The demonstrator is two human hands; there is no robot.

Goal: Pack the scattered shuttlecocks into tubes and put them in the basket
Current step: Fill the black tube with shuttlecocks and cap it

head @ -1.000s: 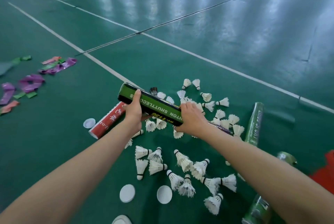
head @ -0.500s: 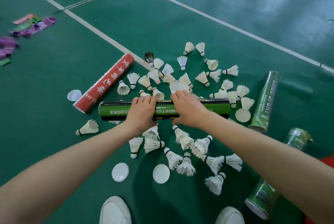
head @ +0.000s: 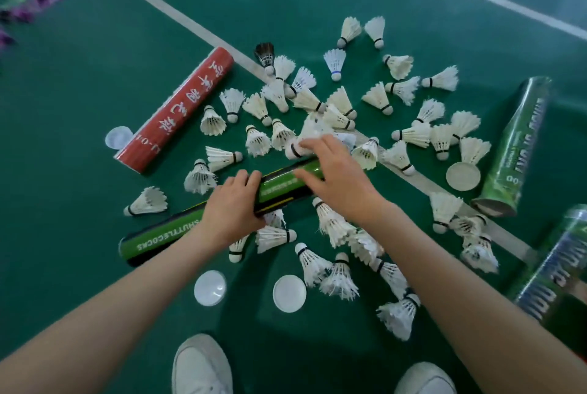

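Tube (head: 165, 236) in play, head camera looking straight down: a dark green-and-black one, held slantwise across the middle of the pile, its far end up by the right hand. Left hand (head: 233, 208) has a full grip round the tube's middle, fingers wrapped over the top. Right hand (head: 338, 179) sits at the far end, thumb against the tube, fingers laid over a white shuttlecock (head: 297, 148) right at the mouth. It's blurred there, so I cannot tell whether that grip has actually closed on the shuttlecock.

The step, by my reading, is feeding that one in. To do it well, go cork end first with the feathers trailing. Line it up with the tube so the skirt isn't crushed on the rim. The left hand should hold the tube steady and tipped, so each one slides down and nests in the last. Plenty left to pack — loose shuttlecocks (head: 374, 98) are scattered over the green floor (head: 63, 155) all round, with a black-feathered one (head: 265, 52) among the white. No basket in sight.

Now the writing. The held tube reads "SHUTTLECOCKS", upside down from here. The red tube (head: 178, 107) to the left carries white Chinese characters I can't make out and a code ending "-04". The green tube (head: 514, 146) on the right has big lettering, too skewed to read beyond "00". White lids (head: 210, 287) lie just ahead of the white shoes (head: 201, 365).
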